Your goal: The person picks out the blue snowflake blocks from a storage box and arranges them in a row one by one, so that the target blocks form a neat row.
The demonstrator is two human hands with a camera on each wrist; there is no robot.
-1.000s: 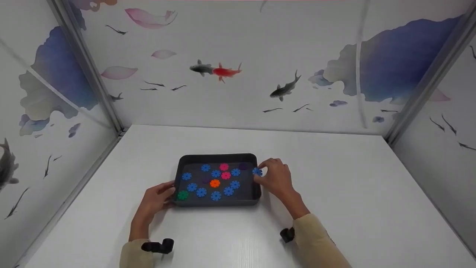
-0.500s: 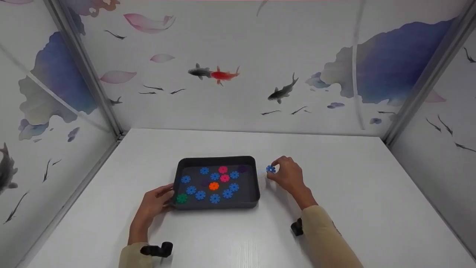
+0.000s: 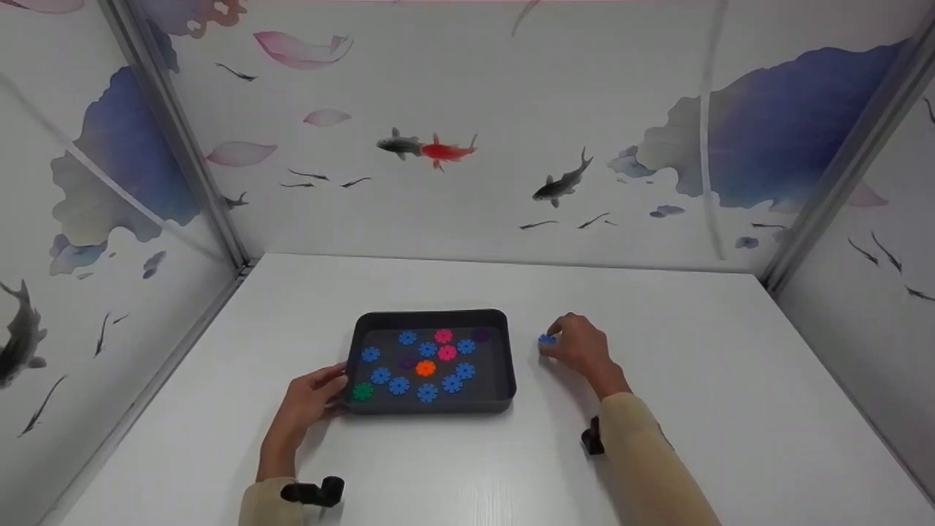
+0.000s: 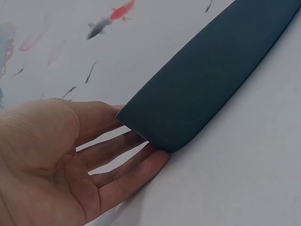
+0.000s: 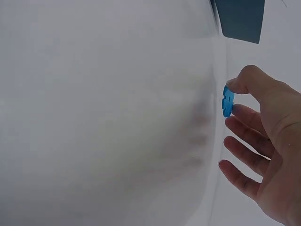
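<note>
A black tray (image 3: 431, 408) stands on the white table, holding several blue snowflake building discs (image 3: 427, 393), two pink ones (image 3: 443, 336), an orange one (image 3: 425, 367), a green one (image 3: 362, 391) and dark purple ones (image 3: 481, 334). My left hand (image 3: 313, 400) touches the tray's left end with its fingertips; in the left wrist view the fingers (image 4: 127, 181) are fairly straight against the tray's wall (image 4: 197, 80). To the right of the tray, my right hand (image 3: 582, 349) pinches one blue snowflake disc (image 5: 228, 101) between thumb and index finger, the other fingers spread apart.
White table surface (image 3: 657, 351) extends around the tray and both hands. Panels painted with fish and petals (image 3: 467, 204) rise at the back and on both sides, with grey metal posts (image 3: 175, 139) at the corners.
My right hand has carried the blue snowflake disc from the tray's right rim rightward over the table and lowered it. My left hand stays at the tray's left end.
</note>
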